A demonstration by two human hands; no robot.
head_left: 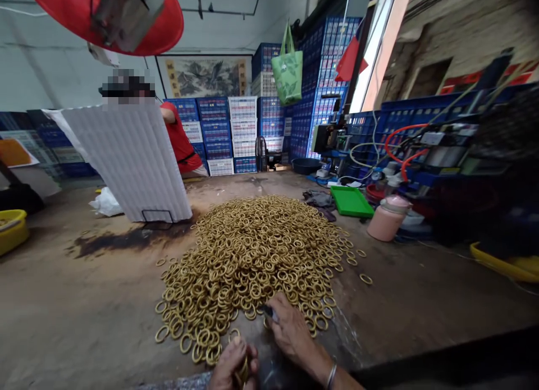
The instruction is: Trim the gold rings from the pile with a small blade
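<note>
A broad heap of brass-coloured metal rings (269,244) covers the middle of the worktable. At the near edge of the heap, my left hand (229,365) is closed, with brass rings (243,372) between its fingers. One more ring shows at its fingertips. My right hand (292,331) is closed around a small dark tool (270,312) and lies close against the front of the heap. The tool's kind is mostly hidden by the fingers. A metal bracelet (332,376) circles the right wrist.
Beyond the heap stand a green tray (351,201), a dark cloth (319,199) and a pink jug (389,217). A white corrugated panel (130,160) rises at left, a person in red (181,137) behind it. A red lamp shade (168,25) hangs overhead. Crates (214,126) line the back.
</note>
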